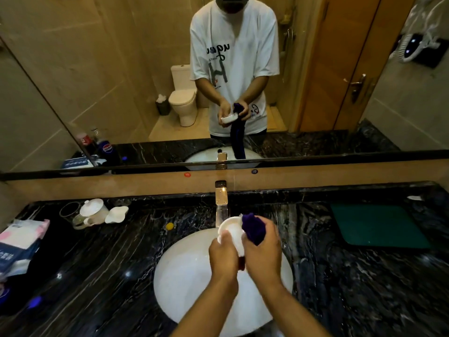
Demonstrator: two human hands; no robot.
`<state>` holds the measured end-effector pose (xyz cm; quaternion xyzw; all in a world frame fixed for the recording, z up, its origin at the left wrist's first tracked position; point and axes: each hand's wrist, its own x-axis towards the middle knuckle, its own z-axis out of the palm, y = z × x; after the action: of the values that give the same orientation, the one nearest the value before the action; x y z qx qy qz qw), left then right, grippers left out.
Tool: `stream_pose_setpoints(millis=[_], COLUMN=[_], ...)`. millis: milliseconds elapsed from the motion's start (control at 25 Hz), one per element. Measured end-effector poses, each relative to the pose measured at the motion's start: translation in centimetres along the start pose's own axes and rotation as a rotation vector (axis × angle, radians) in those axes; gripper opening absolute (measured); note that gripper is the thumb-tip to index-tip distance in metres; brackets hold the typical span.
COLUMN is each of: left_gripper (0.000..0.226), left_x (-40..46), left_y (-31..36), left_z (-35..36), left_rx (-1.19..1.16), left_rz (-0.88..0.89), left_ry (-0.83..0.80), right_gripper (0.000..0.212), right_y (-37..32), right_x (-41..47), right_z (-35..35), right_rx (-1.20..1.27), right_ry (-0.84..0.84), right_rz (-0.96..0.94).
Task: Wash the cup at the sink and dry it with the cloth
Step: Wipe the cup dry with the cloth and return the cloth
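Note:
Over the white sink basin [184, 271] I hold a white cup [232, 229] tilted on its side, its mouth turned away from me. My left hand [223, 254] grips the cup's body from the left. My right hand [263, 249] clutches a dark purple cloth [254, 227], which is pressed against the right side of the cup near its rim. The mirror shows the rest of the cloth hanging down below my hands. The metal tap [221, 203] stands just behind the cup; I cannot see water running.
On the black marble counter [340, 276], a lidded white cup [93, 211] and a loose white lid [117, 214] sit at the back left. Tissue packs [20, 242] lie at the far left. A green mat [379, 226] covers the right side. A small yellow object [169, 225] lies by the basin.

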<state>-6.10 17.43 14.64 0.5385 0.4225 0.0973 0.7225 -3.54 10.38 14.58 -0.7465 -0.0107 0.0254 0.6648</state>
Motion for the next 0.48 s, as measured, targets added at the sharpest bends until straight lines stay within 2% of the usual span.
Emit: stream_pose_setpoints(millis=[40, 120, 160, 200, 280, 360, 400, 480], left_gripper=[0.03, 0.024, 0.022, 0.02, 0.018, 0.02, 0.02, 0.021], left_x=[0.2, 1.1, 1.4, 1.4, 0.7, 0.4, 0.5, 1.1], left_y=[0.7, 2.4, 3.0, 3.3, 2.9, 1.7, 1.2, 1.1], left_z=[-0.6, -2.1, -2.5, -2.5, -1.1, 0.8, 1.3, 0.6], left_rx=[0.106, 0.398, 0.482, 0.46, 0.119, -0.219, -0.263, -0.074], left_rz=[0.046, 0.161, 0.191, 0.204, 0.151, 0.022, -0.007, 0.023], left_ry=[-0.083, -0.268, -0.336, -0.359, -0.25, -0.064, -0.011, -0.079], right_gripper=[0.05, 0.044, 0.043, 0.043, 0.042, 0.04, 0.039, 0.035], right_y=[-0.2, -1.5, -2.2, -2.5, -2.9, -2.1, -1.4, -0.6], right_x=[1.2, 3.4, 4.1, 4.5, 3.4, 1.0, 0.1, 0.0], right_z=[-1.0, -3.5, -4.2, -4.5, -3.2, -0.9, -0.1, -0.8], right_rx=[0.0, -0.015, -0.022, -0.009, 0.066, 0.078, 0.062, 0.039], right_ry=[-0.073, -0.387, -0.501, -0.528, -0.373, -0.099, -0.002, -0.004], right_rz=[0.027, 0.063, 0.066, 0.069, 0.086, 0.092, 0.096, 0.122])
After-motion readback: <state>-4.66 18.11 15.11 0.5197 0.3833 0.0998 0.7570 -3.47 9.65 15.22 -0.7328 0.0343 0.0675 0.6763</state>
